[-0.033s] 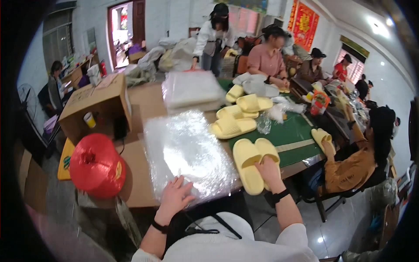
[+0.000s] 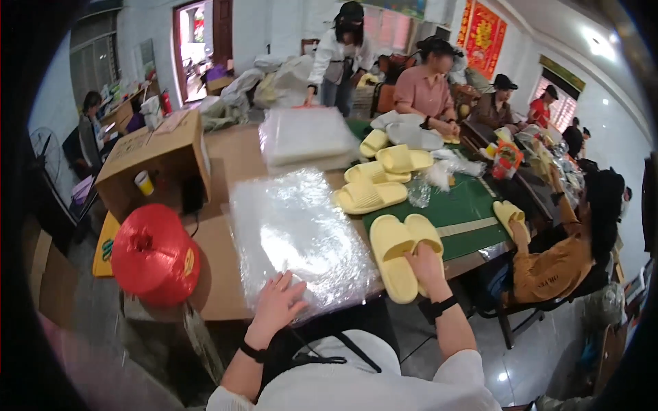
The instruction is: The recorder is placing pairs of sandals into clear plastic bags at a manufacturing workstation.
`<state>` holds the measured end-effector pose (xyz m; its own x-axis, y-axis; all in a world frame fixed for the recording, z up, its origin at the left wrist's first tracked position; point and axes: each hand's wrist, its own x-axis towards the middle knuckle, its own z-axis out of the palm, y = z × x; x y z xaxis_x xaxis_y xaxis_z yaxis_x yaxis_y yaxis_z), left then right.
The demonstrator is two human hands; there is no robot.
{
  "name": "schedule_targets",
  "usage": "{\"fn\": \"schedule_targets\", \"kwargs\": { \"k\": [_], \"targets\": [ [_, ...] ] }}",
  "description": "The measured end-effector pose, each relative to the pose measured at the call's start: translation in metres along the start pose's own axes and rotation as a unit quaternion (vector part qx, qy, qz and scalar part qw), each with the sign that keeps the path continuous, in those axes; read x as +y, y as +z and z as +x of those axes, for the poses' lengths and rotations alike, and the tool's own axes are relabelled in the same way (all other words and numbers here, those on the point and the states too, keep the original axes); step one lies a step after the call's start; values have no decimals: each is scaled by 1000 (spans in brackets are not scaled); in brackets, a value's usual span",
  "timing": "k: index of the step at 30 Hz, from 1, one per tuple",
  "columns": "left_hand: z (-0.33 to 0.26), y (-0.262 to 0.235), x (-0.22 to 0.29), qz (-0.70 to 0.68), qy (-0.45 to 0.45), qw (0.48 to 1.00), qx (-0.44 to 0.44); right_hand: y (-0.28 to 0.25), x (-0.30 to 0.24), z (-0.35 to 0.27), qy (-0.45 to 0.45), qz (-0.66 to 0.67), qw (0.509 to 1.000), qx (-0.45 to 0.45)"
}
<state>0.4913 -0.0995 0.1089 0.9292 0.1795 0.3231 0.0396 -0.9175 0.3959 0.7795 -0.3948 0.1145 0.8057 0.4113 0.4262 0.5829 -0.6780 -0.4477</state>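
Left hand (image 2: 279, 301) spread flat on the stack of clear plastic bags (image 2: 295, 233) at table edge, right hand (image 2: 426, 266) fingers curled on the pair of yellow slippers (image 2: 401, 250) beside the bags, red twine spool (image 2: 155, 255) at left

- A stack of clear plastic bags (image 2: 295, 233) lies flat at the centre of the frame, glossy and crinkled; the left hand (image 2: 277, 301) rests on its near edge.
- A second, whitish pile of plastic bags (image 2: 305, 137) sits above it, upper centre.
- A brown cardboard box (image 2: 154, 161), open-topped, stands at the left, with dark print on its side and a small label on its flap.
- A red hanging sign (image 2: 485, 38) with gold figures is on the wall, upper right.
- A small red and green packet (image 2: 506, 159) stands on the table at the right.
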Motion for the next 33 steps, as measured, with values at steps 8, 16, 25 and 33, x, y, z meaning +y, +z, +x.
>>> {"fn": "schedule_targets", "kwargs": {
  "k": [8,16,25,33],
  "targets": [
    [0,-8,-1,-35,-41,998,-24,-11,-13,-18,37,112,993,-7],
    [-3,-7,12,76,-9,997,-2,-24,-20,-69,80,337,936,54],
    [20,-16,11,-191,-197,961,47,-57,-80,-91,13,450,893,-26],
    [23,-20,12,-205,-169,964,22,-39,-131,-107,-159,170,941,-247]
  ]
}}
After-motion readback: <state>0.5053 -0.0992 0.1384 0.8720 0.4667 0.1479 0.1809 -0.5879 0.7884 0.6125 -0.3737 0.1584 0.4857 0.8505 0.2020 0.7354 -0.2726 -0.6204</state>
